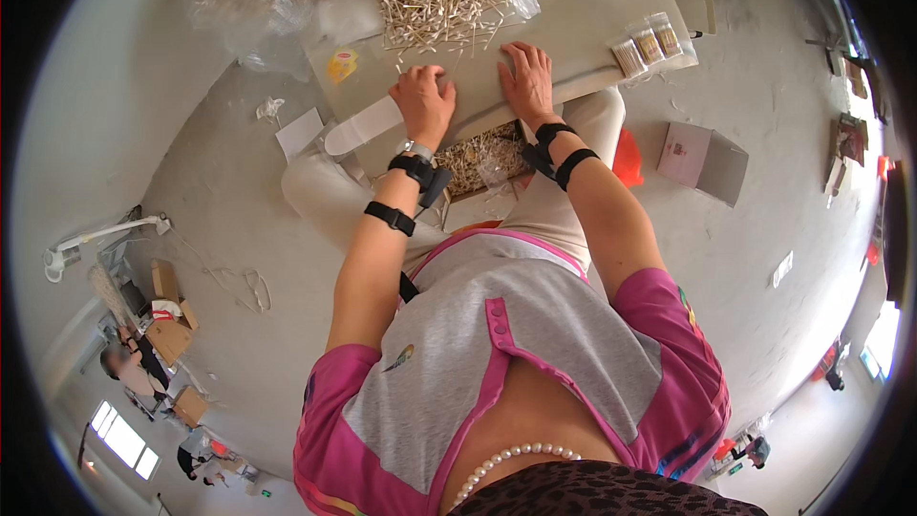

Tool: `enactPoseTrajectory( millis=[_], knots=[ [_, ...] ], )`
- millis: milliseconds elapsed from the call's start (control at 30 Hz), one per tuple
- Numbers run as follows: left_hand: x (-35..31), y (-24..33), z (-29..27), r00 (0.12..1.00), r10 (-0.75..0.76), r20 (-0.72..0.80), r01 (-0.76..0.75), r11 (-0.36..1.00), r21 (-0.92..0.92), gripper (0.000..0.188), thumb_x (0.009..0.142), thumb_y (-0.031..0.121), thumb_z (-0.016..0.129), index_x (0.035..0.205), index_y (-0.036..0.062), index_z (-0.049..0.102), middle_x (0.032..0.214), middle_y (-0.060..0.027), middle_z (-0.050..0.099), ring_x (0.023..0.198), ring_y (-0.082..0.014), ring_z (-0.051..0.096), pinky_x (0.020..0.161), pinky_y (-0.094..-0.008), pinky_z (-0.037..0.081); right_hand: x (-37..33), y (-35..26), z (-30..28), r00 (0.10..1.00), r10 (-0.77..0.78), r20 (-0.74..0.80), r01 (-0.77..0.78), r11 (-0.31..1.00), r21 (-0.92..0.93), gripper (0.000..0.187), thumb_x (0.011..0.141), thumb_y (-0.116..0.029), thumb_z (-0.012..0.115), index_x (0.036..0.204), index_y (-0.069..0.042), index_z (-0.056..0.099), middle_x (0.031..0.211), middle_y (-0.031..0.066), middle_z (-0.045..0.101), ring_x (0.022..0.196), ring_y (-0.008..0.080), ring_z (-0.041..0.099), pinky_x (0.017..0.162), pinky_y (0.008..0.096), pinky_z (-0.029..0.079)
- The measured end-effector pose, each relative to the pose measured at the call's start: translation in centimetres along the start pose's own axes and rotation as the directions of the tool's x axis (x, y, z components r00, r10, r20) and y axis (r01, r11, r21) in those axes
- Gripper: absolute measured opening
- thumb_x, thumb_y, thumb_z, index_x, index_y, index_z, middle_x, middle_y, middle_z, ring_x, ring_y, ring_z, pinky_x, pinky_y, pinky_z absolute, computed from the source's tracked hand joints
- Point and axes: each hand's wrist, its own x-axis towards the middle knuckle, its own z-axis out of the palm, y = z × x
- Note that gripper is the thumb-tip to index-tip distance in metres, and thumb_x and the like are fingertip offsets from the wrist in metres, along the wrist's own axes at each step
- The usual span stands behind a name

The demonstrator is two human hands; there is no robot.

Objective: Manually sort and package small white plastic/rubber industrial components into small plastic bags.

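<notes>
My left hand [423,103] rests at the near edge of the table, its fingers curled down. Whatever they may hold is hidden beneath them. To its right, my right hand [528,81] lies on the tabletop with fingers stretched and a little apart, gripping nothing. Just beyond both hands spreads a heap of loose cotton swabs [437,2], a few of them strayed toward my fingers. A white rounded strip [365,126], perhaps card or plastic, sits by my left wrist. Yellow labels [341,64] lie to the left.
Three clear packs of cotton swabs [646,44] stand at the table's right corner. Clear plastic bags [277,14] of swabs fill the far left. Below the table edge is a box of swabs [480,161]. An open carton [704,162] stands on the floor at right.
</notes>
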Motion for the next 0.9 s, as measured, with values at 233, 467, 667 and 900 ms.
enactPoseTrajectory(
  millis=[233, 467, 667, 900],
  knots=[
    [-1.3, 0.7, 0.8, 0.999, 0.043, -0.006, -0.042, 0.996, 0.076, 0.01, 0.086, 0.016, 0.071, 0.094, 0.0123, 0.066, 0.096, -0.0053, 0.062, 0.099, -0.0275, 0.058, 0.092, -0.0434, 0.039, 3.8, -1.0, -0.1, 0.967, -0.212, 0.142, 0.229, 0.967, -0.115, 0.026, 0.087, -0.014, 0.063, 0.112, -0.016, 0.069, 0.112, 0.007, 0.062, 0.111, 0.0257, 0.058, 0.096, 0.0416, 0.043],
    [-5.6, -0.8, -0.9, 0.981, 0.185, 0.062, -0.191, 0.976, 0.107, 0.005, 0.092, 0.012, 0.064, 0.088, 0.0128, 0.063, 0.087, -0.004, 0.059, 0.095, -0.025, 0.057, 0.09, -0.0422, 0.038, 6.8, -0.3, -0.3, 0.816, -0.46, 0.349, 0.531, 0.836, -0.139, 0.021, 0.085, -0.016, 0.062, 0.103, -0.015, 0.071, 0.114, 0.0049, 0.061, 0.111, 0.0245, 0.058, 0.095, 0.0413, 0.044],
    [-7.7, -0.2, -1.4, 0.985, 0.173, 0.023, -0.174, 0.984, 0.042, 0.006, 0.087, 0.01, 0.062, 0.093, 0.0095, 0.063, 0.093, -0.0062, 0.059, 0.099, -0.0256, 0.056, 0.094, -0.0421, 0.039, 5.4, -0.3, -0.4, 0.942, -0.204, 0.267, 0.278, 0.918, -0.281, 0.019, 0.087, -0.025, 0.069, 0.102, -0.013, 0.07, 0.114, 0.0062, 0.062, 0.112, 0.0266, 0.058, 0.095, 0.0434, 0.045],
    [-7.6, -1.0, -0.8, 0.981, 0.19, -0.029, -0.19, 0.982, 0.014, 0.002, 0.092, 0.011, 0.063, 0.091, 0.0125, 0.062, 0.089, -0.0044, 0.057, 0.095, -0.0249, 0.057, 0.09, -0.0418, 0.038, 1.6, 0.2, 0.2, 0.954, 0.279, 0.108, -0.239, 0.927, -0.289, 0.03, 0.084, -0.03, 0.075, 0.107, -0.012, 0.068, 0.111, 0.0093, 0.063, 0.11, 0.0318, 0.059, 0.093, 0.0469, 0.046]
  ],
)
